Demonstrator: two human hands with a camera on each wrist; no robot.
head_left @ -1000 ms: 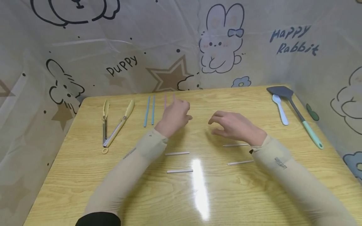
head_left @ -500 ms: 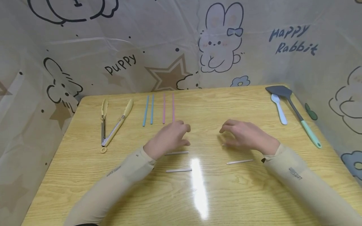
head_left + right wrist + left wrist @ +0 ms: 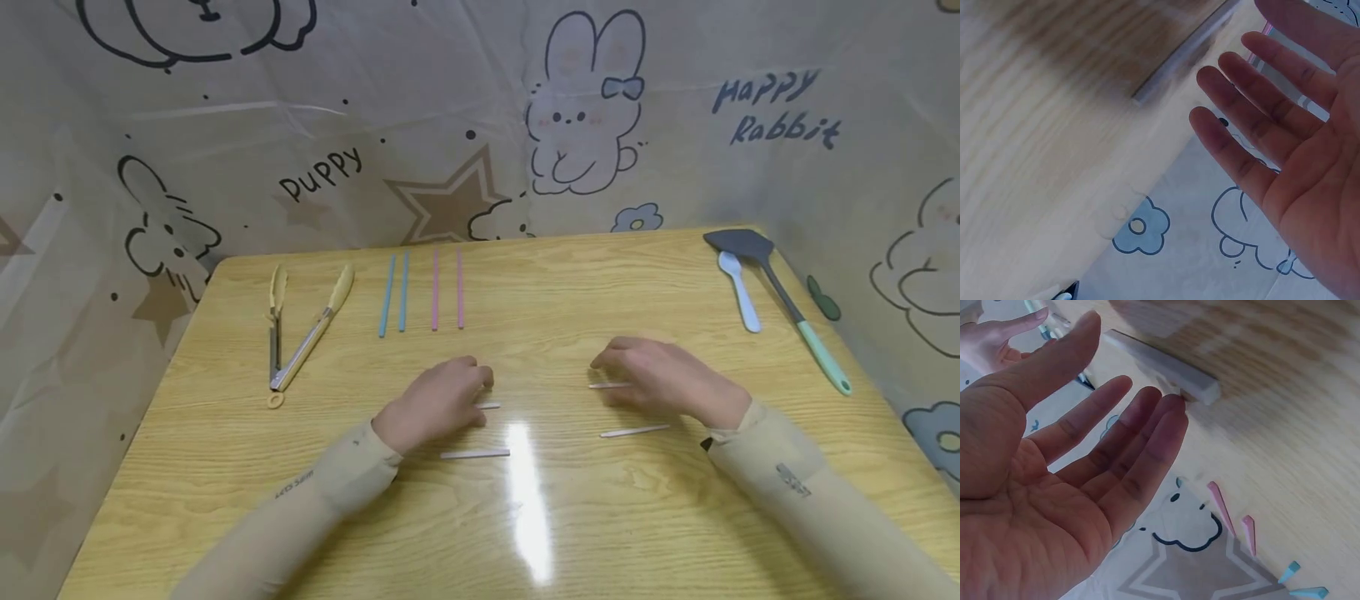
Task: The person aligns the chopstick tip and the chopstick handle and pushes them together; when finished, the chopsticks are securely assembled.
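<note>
My left hand [image 3: 433,403] hovers with loosely bent fingers over a thin pale stick [image 3: 489,406], covering most of it in the head view. The left wrist view shows the fingers apart from a square-edged pale stick [image 3: 1166,365], holding nothing. My right hand [image 3: 671,383] is above another pale stick [image 3: 609,386], of which only the left end shows. Its fingers [image 3: 1235,134] are spread and slightly bent, with nothing in the palm. Closer to the front lie a second left stick [image 3: 475,454] and a second right stick [image 3: 634,431].
Two blue sticks [image 3: 387,297] and two pink sticks [image 3: 435,292] lie at the back of the table [image 3: 570,517]. Tongs [image 3: 307,342] rest spread at the left. A spatula [image 3: 787,292] and a light blue spoon [image 3: 740,292] lie at the right back. Printed cloth [image 3: 450,108] surrounds the table.
Both hands have come back toward the person, the left from the pink sticks and the right from mid-table, down to the pale sticks. The pink sticks are now uncovered.
</note>
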